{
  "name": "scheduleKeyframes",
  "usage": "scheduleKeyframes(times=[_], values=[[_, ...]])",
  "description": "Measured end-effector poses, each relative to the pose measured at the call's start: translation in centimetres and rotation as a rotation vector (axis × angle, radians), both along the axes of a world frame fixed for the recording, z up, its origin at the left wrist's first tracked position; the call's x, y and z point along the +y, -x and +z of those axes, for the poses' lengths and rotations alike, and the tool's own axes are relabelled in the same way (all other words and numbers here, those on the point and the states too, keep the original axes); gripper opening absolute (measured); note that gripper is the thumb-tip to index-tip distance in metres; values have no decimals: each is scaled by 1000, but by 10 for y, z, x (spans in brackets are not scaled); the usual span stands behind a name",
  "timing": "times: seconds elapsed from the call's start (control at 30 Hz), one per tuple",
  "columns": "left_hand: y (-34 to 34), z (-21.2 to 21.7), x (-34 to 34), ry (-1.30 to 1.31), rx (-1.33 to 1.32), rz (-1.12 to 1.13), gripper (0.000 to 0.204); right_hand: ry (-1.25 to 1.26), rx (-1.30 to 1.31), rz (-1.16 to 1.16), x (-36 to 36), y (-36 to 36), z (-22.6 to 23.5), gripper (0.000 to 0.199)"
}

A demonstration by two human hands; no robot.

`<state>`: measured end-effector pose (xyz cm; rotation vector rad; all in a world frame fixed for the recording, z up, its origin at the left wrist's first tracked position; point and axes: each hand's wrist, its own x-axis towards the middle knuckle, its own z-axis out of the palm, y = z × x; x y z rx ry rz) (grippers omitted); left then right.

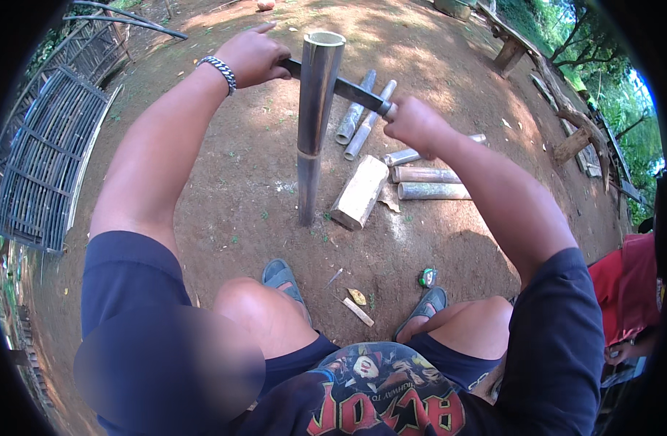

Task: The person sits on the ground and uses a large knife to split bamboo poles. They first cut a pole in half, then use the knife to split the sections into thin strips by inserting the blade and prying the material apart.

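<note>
A dark bamboo tube (315, 116) stands upright on the bare soil in front of me, its pale cut end facing up. Across its far side, a little below the top, lies a machete (359, 94); the tube hides the middle of the blade. My right hand (420, 127) is closed round the handle. At the blade's other end, my left hand (250, 58), with a braided bracelet on the wrist, grips near the tip with its fingers; the thumb side points away. A squared wooden block (361, 192) lies just right of the tube's foot.
Several cut bamboo pieces (435, 190) lie beyond and right of the block. Near my sandalled feet are a green tape measure (427, 277) and a bamboo strip (358, 312). A slatted bamboo panel (53, 160) stands left, a log bench (566, 109) right. Another person's red garment (628, 283) shows at right.
</note>
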<state>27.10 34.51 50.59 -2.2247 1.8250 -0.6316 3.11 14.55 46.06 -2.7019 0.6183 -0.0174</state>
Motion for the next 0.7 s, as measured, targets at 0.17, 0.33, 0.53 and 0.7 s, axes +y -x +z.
scheduleKeyframes(times=[0.17, 0.33, 0.53, 0.7], values=[[18, 3, 29, 81, -11, 22, 51, -457, 48, 104, 25, 44, -1, 34], [59, -24, 105, 566, 146, -127, 55, -679, 164, 47, 93, 92, 6, 65], [131, -35, 79, 977, 446, -343, 81, -514, -165, 86, 136, 93, -62, 52], [155, -54, 64, 1417, 746, -308, 86, -509, -234, -9, 115, 66, -79, 46]])
